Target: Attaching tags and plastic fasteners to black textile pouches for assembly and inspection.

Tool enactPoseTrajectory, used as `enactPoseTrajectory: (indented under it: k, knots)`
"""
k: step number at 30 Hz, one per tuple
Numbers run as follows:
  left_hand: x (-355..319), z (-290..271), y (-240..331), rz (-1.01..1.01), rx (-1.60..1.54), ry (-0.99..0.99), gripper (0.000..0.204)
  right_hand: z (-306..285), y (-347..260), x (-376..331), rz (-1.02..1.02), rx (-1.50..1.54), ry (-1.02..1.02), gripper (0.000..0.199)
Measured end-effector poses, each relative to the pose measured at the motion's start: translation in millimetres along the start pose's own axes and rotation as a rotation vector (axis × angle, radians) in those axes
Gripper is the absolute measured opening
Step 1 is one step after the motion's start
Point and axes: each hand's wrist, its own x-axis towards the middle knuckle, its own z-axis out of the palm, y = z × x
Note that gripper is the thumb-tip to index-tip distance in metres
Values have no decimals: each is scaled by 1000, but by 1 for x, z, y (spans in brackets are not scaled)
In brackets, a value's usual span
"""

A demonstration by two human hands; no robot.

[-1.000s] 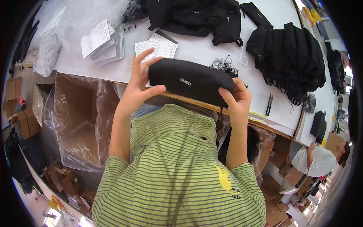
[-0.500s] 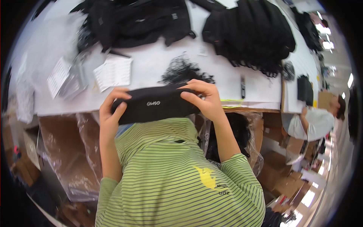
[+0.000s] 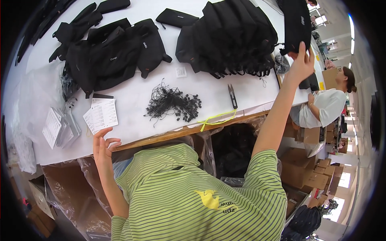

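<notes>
My right arm reaches out to the far right, and my right hand [image 3: 301, 66] grips the near end of a black fabric pouch [image 3: 298, 26] with a small pale logo. My left hand [image 3: 105, 149] is empty at the table's front edge, its fingers apart and bent. Just beyond it lie white printed cards [image 3: 103, 114]. A tangle of thin black cords [image 3: 172, 103] lies in the middle of the table. Right of the cords are black thread snips [image 3: 232, 96] and a yellow-green cord [image 3: 217, 119].
On the white table [image 3: 132, 134] lie a large pile of black pouches [image 3: 229, 36], more black pouches [image 3: 114, 56] on the left, and a single pouch [image 3: 177, 18] behind. Bagged cards [image 3: 66, 126] sit far left. A co-worker [image 3: 325, 104] is at the right; cardboard boxes [image 3: 299, 172] stand there.
The black pouch has gone from in front of my body, where both hands held it, to the far right in my right hand. My left hand has let go and dropped slightly.
</notes>
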Motion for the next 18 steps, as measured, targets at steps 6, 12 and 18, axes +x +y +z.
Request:
enactPoseTrajectory:
  k: [6, 12, 18]
  knots:
    - [3, -1, -4, -14, -6, -66, 30, 41, 30, 34, 111, -94, -227, 42]
    - [3, -9, 3, 35, 51, -2, 20, 45, 35, 39, 199, -505, -584, 46]
    - [29, -16, -4, 406, 854, 178, 33, 36, -2, -11, -362, -661, -197, 26]
